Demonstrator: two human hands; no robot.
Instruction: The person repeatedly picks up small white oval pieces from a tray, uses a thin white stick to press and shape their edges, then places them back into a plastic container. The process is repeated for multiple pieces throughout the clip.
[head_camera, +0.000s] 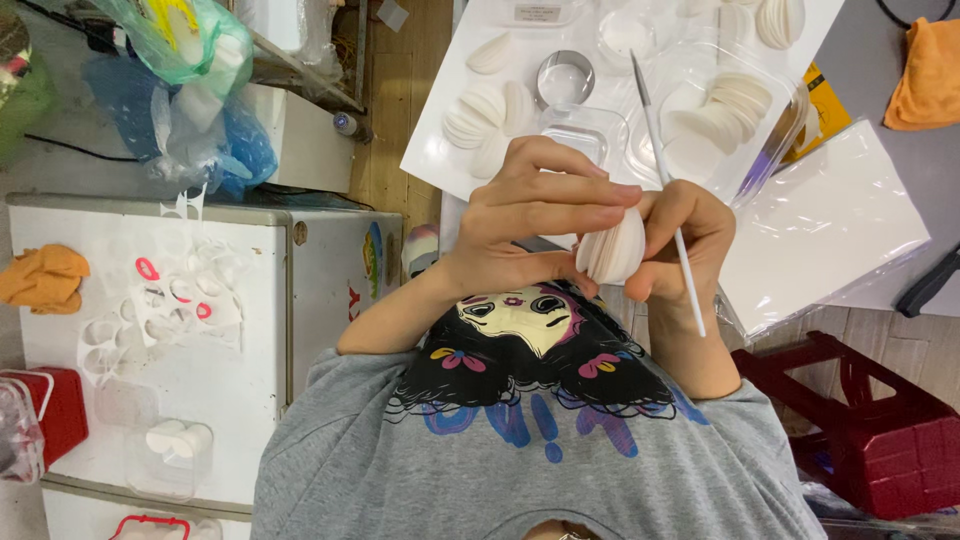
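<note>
2 hands grip: left hand (540, 205) white discs (612, 247), right hand (680, 235) thin tool (668, 180), above board's (440, 150) edge.

The left hand (545, 215) covers the near side of the stack of white discs (612, 248), so how many it pinches cannot be told, and the right hand (680, 235) hides the middle of the thin white tool (690, 290). Above the hands, the white tray (440, 150) and its disc piles (780, 20) run off the top edge. Right of the right hand, the orange cloth (925, 75) is cut by the frame.
</note>
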